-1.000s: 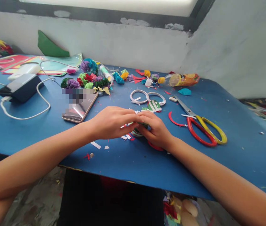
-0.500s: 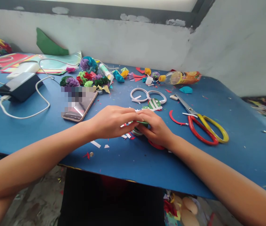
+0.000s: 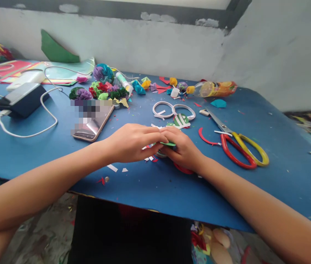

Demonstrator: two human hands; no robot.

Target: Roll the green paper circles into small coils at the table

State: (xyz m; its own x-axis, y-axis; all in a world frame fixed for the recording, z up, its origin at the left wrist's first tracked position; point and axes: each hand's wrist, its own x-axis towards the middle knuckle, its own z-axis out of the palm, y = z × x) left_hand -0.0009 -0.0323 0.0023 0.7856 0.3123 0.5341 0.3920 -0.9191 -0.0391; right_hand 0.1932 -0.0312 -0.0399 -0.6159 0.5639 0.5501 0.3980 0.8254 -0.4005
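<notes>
My left hand (image 3: 141, 142) and my right hand (image 3: 181, 146) meet over the blue table. Between their fingertips is a small green paper piece (image 3: 169, 144), mostly covered by the fingers. Both hands are closed on it in a pinch. Under them a round item shows only in part, and a red paper piece (image 3: 183, 168) pokes out below my right hand. Just beyond the fingers lies a green-and-white striped paper disc (image 3: 180, 120), beside two white rings (image 3: 162, 110). Paper scraps (image 3: 112, 168) are scattered around my left hand.
Large scissors (image 3: 238, 146) with red and yellow handles lie to the right, near a red paper strip (image 3: 206, 137). A phone (image 3: 96, 123) and a black box (image 3: 23, 101) with a white cable are on the left. A bottle (image 3: 216, 89) and paper flowers (image 3: 103, 73) lie at the back.
The green paper piece shows slightly more between the fingers and has tilted a little. Both hands stay together in nearly the same place; the view has shifted slightly.
</notes>
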